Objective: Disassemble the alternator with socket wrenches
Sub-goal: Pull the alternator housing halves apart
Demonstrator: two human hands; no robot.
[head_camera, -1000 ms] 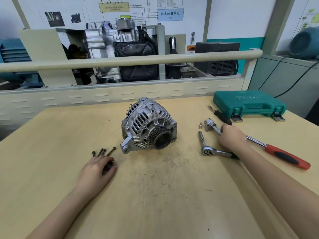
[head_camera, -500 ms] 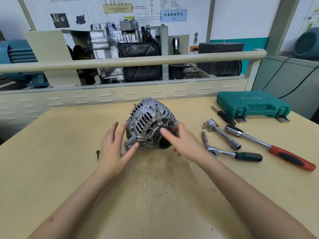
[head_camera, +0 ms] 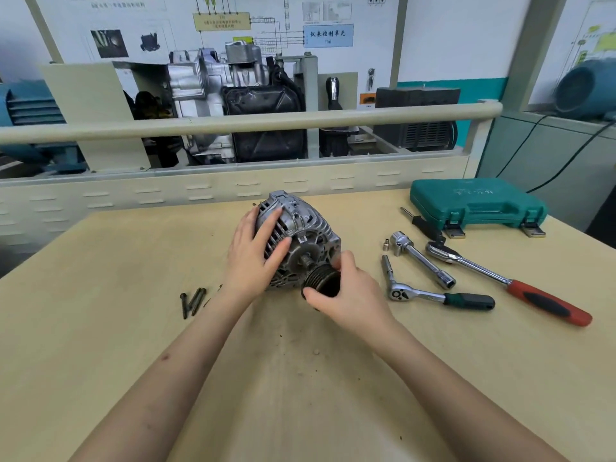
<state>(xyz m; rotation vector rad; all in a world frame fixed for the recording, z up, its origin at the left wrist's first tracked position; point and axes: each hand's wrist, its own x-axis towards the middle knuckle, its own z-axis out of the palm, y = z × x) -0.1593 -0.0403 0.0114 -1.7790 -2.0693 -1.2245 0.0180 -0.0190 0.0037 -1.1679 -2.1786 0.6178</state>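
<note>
Alternator (head_camera: pixel 301 233) at table (head_camera: pixel 100 328) centre, tilted. Left hand (head_camera: pixel 255 253) flat on its housing, fingers spread, pressing. Right hand (head_camera: pixel 346 291) curled round black pulley (head_camera: pixel 321 282), off the shaft and just in front of alternator face. Four long bolts (head_camera: pixel 192 300) loose on table, left of alternator. Right side: small green-handled ratchet (head_camera: pixel 433 295), extension bar with socket (head_camera: pixel 421 258), red-handled ratchet (head_camera: pixel 506 281), closed green tool case (head_camera: pixel 476 203).

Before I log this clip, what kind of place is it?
Probably an automotive training workshop: a cutaway engine display behind a rail, wiring-diagram posters on the wall, and an alternator on a workbench with ratchet wrenches.
</note>
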